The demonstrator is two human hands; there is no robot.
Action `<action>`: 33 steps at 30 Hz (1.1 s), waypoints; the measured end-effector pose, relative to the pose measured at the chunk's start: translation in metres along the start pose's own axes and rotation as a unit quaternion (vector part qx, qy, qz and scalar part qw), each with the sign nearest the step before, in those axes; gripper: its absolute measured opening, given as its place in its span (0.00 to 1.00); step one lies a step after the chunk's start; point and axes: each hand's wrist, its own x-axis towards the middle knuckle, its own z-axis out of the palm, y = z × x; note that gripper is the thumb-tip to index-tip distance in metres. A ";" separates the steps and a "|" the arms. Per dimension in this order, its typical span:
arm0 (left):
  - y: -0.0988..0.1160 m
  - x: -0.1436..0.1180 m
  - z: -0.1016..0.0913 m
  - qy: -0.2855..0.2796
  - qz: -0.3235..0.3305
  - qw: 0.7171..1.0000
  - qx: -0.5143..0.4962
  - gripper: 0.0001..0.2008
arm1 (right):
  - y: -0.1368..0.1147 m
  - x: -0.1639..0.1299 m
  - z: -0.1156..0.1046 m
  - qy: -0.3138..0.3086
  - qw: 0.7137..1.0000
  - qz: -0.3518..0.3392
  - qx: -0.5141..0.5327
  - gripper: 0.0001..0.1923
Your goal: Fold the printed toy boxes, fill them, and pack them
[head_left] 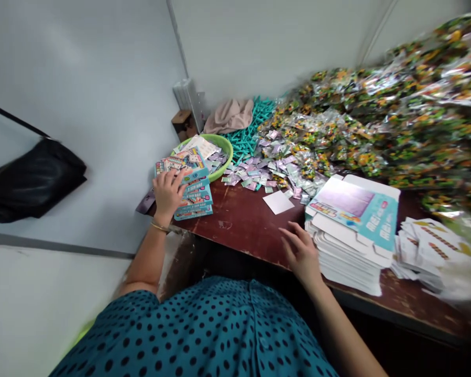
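A brown table (pixel 243 222) fills the corner, and a huge heap of shiny green-and-orange packets (pixel 396 120) — far too many to count — covers its far right side. Nearer sits 1 stack of flat white cartons (pixel 349 256), the top one printed teal and purple, with 1 smaller pile of printed white cards (pixel 427 251) just to its right. At the left edge stands 1 stack of teal printed boxes (pixel 194 196), at least 4 deep, beside 1 green bowl (pixel 224 159) holding paper. 1 loose white card (pixel 278 202) lies between the stacks. The left hand (pixel 167 192) rests flat on the teal boxes, fingers spread. The right hand (pixel 301 251) — empty, fingers loosely apart — touches the carton stack's near side.
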 end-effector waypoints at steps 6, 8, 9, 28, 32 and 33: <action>-0.006 -0.008 0.004 0.016 0.022 1.000 -0.012 0.25 | -0.002 -0.002 -0.002 -0.017 1.000 -0.002 0.012 0.15; -0.013 -0.004 0.003 0.031 0.016 0.999 -0.022 0.26 | -0.004 0.001 -0.003 -0.020 1.000 -0.006 0.013 0.15; -0.017 -0.002 0.002 0.043 0.011 0.999 -0.025 0.27 | -0.005 0.001 -0.004 -0.021 1.000 -0.008 0.014 0.15; 0.029 -0.068 -0.036 -0.053 0.027 0.950 -0.305 0.26 | -0.148 0.144 0.048 -0.175 0.845 0.178 0.473 0.34; -0.006 -0.014 -0.063 -0.145 -0.028 0.925 -0.349 0.41 | -0.212 0.122 0.101 -0.085 0.868 0.084 0.481 0.42; -0.020 0.005 -0.068 -0.143 -0.049 0.919 -0.363 0.39 | -0.222 0.121 0.106 -0.122 0.871 0.037 0.473 0.42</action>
